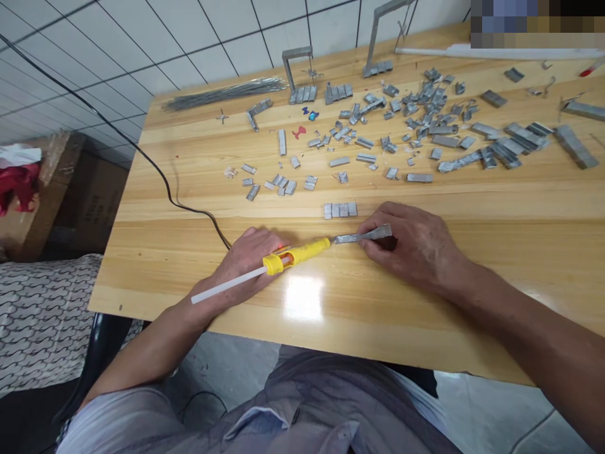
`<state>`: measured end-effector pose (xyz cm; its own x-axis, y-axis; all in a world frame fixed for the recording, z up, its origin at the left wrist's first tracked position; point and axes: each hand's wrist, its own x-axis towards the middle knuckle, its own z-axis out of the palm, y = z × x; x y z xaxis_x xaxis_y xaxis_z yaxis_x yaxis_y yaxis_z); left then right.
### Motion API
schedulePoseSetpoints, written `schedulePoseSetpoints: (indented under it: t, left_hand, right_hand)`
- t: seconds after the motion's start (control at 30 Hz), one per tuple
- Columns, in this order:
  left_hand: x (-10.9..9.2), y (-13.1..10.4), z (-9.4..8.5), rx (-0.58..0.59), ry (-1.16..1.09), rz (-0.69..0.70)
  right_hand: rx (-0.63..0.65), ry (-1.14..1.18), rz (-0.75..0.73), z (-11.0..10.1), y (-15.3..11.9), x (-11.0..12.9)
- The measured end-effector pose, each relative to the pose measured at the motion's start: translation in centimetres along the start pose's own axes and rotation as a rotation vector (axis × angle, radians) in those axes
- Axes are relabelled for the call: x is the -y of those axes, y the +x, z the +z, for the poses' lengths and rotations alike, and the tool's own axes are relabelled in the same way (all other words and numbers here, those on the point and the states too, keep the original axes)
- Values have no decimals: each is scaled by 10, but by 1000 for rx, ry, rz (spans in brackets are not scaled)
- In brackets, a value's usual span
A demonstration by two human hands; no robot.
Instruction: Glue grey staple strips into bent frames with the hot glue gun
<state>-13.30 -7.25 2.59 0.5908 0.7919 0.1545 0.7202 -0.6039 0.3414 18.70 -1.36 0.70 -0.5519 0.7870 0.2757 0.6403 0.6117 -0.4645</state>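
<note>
My left hand [246, 258] is closed around a yellow hot glue gun [307, 251], with a white glue stick [229, 285] poking out of its back end. The gun's nozzle meets the left end of a grey metallic-looking strip [350, 238]. Fingers of my right hand [416, 249] pinch that strip near its right part, where a short piece stands at an angle. Just beyond the strip lies a short row of grey blocks [340, 210], side by side on the wooden table [246, 321].
Many loose grey pieces [425, 104] lie scattered across the table's far half. Two grey bracket-shaped frames [297, 53] stand near the tiled wall, beside a bundle of thin wires [227, 93]. A black cord [163, 176] runs over the table's left side towards the glue gun.
</note>
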Motion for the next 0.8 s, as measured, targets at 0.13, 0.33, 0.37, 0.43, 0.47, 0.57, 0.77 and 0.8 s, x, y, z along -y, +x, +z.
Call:
schedulePoseSetpoints:
  t: [0.13,0.33,0.37,0.43,0.47,0.57,0.77,0.8]
  left_hand:
    - [-1,1,0,7,-1,-3]
    - [0,0,1,0,-9,-4]
    - [0,0,1,-4,-10,-3]
    - [1,0,2,-13,-11,6]
    - [0,0,2,-19,-11,11]
    - [-1,1,1,-29,-12,23]
    - [-1,2,1,-34,-10,29]
    - [-1,2,1,-33,-11,29]
  right_hand:
    - [0,2,-2,0,0,0]
    - [-16,3,-6,0,0,0]
    - [-19,-1,-8,0,0,0]
    - [-23,-8,-12,0,0,0]
    - [-23,-9,-13,0,0,0]
    - [-21,-15,-14,-1,0,1]
    - [-25,-12,-13,0,0,0]
    - [-26,-11,-14,0,0,0]
